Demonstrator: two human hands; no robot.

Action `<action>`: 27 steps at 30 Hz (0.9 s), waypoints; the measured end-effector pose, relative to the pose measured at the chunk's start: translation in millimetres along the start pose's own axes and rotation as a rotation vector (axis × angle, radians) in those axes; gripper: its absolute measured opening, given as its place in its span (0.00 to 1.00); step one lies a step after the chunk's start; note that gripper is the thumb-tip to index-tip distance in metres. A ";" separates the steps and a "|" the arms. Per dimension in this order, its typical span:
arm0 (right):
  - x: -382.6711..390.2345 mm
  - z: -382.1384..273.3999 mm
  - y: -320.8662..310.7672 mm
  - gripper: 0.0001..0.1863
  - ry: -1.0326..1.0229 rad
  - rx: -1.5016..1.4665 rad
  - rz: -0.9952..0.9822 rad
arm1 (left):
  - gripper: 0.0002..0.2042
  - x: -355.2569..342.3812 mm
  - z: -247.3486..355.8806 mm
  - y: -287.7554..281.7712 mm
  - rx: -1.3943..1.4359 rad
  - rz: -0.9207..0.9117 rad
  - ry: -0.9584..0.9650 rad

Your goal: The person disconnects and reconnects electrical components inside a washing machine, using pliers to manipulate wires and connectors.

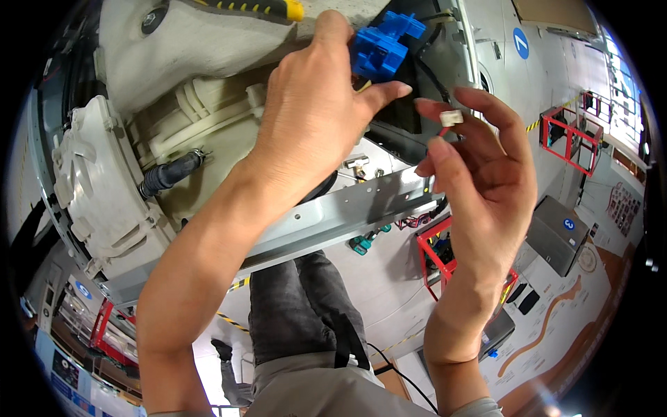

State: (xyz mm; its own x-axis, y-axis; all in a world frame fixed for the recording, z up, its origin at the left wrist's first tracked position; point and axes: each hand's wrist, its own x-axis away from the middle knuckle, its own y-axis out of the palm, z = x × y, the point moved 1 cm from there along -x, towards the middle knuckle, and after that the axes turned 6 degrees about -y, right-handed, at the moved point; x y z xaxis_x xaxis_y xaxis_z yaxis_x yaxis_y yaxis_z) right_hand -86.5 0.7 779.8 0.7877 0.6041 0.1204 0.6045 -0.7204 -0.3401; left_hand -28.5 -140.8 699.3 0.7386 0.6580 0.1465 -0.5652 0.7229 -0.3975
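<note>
My left hand point(309, 104) reaches over an opened appliance and grips a bright blue plastic part point(381, 52) with several clips and slots. Its thumb lies along the lower side of the part, the index finger along the upper left; the other fingers are hidden behind the hand. To the right, my right hand point(486, 153) is turned palm up. Between its fingertips it holds a small white wire connector point(451, 118) with a short red wire showing beside the thumb. The connector and the blue part are apart.
The appliance's metal frame point(333, 221) runs below my hands. Inside are a concrete-like block point(208, 55), a white plastic housing point(104, 181) and a black hose point(170, 174). A yellow-black tool handle point(267, 8) rests on the block. Red racks point(434, 257) and a teal power tool point(361, 244) are beyond.
</note>
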 end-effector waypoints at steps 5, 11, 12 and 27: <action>17.9 5.4 -43.8 0.17 -0.046 0.049 0.177 | 0.26 -1.9 -3.1 3.0 0.063 -0.025 -0.036; 49.1 34.3 -68.5 0.10 0.047 0.182 0.296 | 0.25 -4.2 -6.8 1.7 0.003 -0.077 -0.055; 54.9 38.4 -68.9 0.10 0.066 0.186 0.298 | 0.24 -4.5 -5.2 1.1 -0.002 -0.092 -0.069; 118.4 124.3 -48.9 0.22 0.326 0.119 -0.146 | 0.22 -4.5 -13.9 4.8 0.167 -0.147 0.027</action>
State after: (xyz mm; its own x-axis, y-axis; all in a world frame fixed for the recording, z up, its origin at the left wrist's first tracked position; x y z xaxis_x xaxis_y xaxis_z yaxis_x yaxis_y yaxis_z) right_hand -37.6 149.8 694.8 0.7020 0.5441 0.4595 0.7106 -0.5783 -0.4008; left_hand -29.4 -143.2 684.1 0.8258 0.5390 0.1662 -0.5022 0.8368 -0.2181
